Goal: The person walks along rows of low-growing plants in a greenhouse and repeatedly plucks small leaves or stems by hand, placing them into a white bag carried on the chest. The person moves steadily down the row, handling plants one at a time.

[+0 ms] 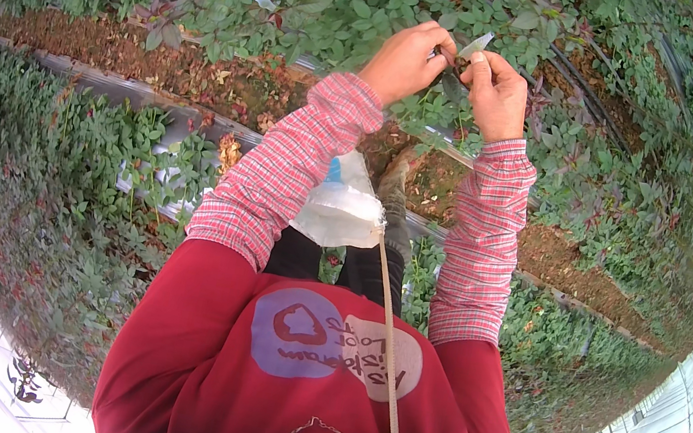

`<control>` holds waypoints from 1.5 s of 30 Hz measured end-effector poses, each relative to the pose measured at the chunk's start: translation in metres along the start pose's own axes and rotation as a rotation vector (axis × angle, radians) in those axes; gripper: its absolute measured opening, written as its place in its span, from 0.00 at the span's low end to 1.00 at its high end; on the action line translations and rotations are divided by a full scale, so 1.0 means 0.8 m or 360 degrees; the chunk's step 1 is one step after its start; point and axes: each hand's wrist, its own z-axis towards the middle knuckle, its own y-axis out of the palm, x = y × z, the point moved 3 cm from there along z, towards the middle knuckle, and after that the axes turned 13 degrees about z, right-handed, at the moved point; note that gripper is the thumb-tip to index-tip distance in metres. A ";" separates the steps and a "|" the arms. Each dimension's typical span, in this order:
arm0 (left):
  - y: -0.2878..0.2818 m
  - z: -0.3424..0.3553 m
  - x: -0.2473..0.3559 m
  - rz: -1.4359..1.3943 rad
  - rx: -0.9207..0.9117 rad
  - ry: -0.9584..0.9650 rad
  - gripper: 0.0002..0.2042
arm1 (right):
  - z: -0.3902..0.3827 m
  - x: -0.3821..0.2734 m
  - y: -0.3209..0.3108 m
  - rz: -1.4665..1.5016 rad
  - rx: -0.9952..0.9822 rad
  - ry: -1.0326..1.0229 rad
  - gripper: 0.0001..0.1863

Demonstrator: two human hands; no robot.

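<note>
Both my hands are up among the leafy green plants (358,19), close together. My right hand (499,100) is closed, its thumb and fingers pinching a small pale, translucent strip (476,46) that points up past the fingertips. Just to its left, my left hand (406,62) has its fingers curled and pinched by the strip's lower end. What sits between those fingertips is too small to make out. A dark leaf or stem shows just below, between the hands.
An open white bag (339,215) hangs at my waist from a cord strap (389,317). A brown soil path (177,73) with dry leaves runs between planted rows edged with plastic sheeting (101,83). Black hoses (590,97) lie in the bed at right.
</note>
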 end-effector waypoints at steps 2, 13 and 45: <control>-0.002 0.000 0.001 -0.0003 -0.0045 -0.0071 0.06 | -0.001 -0.013 0.005 0.0213 0.0055 0.0080 0.08; -0.003 -0.005 0.001 -0.0030 0.0077 -0.0139 0.05 | 0.013 -0.004 0.035 -0.0171 0.0337 -0.0259 0.06; 0.136 -0.036 0.198 -0.1226 -0.0274 -0.0855 0.19 | -0.086 -0.038 -0.174 -0.0073 -0.0437 -0.0231 0.06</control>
